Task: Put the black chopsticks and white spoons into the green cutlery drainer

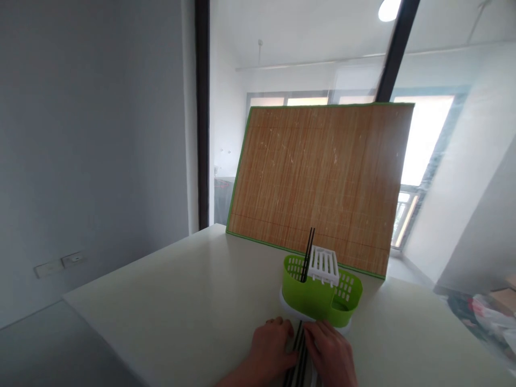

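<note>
Several black chopsticks [300, 359] lie in a bundle on the white table, their far ends close to the base of a green cutlery holder [308, 298]. My left hand [271, 345] is at the left of the bundle, fingers curled, with a gap between thumb and forefinger; the thumb reaches the chopsticks. From the right, my right hand [331, 350] has its fingertips closed at the upper end of the bundle. Two dark chopsticks [308, 255] stand upright in the holder's left compartment. A white slatted rack [323, 264] sits across the holder's top.
The white table [193, 301] extends far to the left. Behind the holder leans a bamboo mat [318, 177] with green edging, against a glass partition. A grey wall [100, 134] with a socket [72, 259] is at left. Bags and boxes [489, 317] lie at lower right.
</note>
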Motion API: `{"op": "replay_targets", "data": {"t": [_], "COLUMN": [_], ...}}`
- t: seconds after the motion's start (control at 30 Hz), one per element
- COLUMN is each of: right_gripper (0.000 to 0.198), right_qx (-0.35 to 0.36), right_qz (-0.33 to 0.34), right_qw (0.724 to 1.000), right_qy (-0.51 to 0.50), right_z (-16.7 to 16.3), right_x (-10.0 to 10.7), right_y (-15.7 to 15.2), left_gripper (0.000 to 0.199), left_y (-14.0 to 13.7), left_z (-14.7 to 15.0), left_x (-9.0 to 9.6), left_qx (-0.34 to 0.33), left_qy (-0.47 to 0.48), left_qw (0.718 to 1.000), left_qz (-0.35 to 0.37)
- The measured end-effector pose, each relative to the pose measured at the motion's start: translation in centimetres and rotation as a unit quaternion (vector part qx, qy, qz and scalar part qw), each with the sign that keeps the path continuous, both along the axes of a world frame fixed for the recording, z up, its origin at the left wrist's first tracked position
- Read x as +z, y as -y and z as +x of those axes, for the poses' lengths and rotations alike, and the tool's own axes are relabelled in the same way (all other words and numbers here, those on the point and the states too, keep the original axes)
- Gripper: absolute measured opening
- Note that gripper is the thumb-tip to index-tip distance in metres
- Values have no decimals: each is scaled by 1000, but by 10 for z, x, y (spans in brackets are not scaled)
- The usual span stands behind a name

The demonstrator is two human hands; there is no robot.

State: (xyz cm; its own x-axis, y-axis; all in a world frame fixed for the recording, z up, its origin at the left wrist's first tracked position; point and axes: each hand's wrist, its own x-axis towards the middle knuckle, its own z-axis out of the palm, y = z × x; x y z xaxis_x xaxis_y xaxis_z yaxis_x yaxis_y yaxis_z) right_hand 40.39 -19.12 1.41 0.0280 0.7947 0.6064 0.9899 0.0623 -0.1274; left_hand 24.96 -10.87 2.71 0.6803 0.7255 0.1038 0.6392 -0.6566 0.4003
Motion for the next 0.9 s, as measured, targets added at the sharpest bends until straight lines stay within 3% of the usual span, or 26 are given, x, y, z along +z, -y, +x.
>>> {"op": "replay_targets", "data": {"t": [0.2,0.4,0.53,0.77,0.9], "right_gripper": [23,23,23,23,23], "right_qx": [-6,-4,8,16,14], "right_qz": [10,30,27,9,-8], "right_qw": [1000,999,1000,1000,1000], "right_qy": [-23,-19,-10,8,4], "right_z": [1,1,-2,-5,-7], "right_x": [1,-1,0,-1,0], "right_y": [4,2,2,1,2], "left_gripper": [35,30,30,24,23], "left_y": [8,2,-4,-21,-19], "left_z": [7,2,-3,-13,-15], "left_x": [9,23,33,32,35], "left_qx": [-1,3,-12,40,22], "left_qy": [-49,-121,-172,-112,-113], "left_qw": [998,990,983,993,993], "left_qz": [25,73,69,20,14]}}
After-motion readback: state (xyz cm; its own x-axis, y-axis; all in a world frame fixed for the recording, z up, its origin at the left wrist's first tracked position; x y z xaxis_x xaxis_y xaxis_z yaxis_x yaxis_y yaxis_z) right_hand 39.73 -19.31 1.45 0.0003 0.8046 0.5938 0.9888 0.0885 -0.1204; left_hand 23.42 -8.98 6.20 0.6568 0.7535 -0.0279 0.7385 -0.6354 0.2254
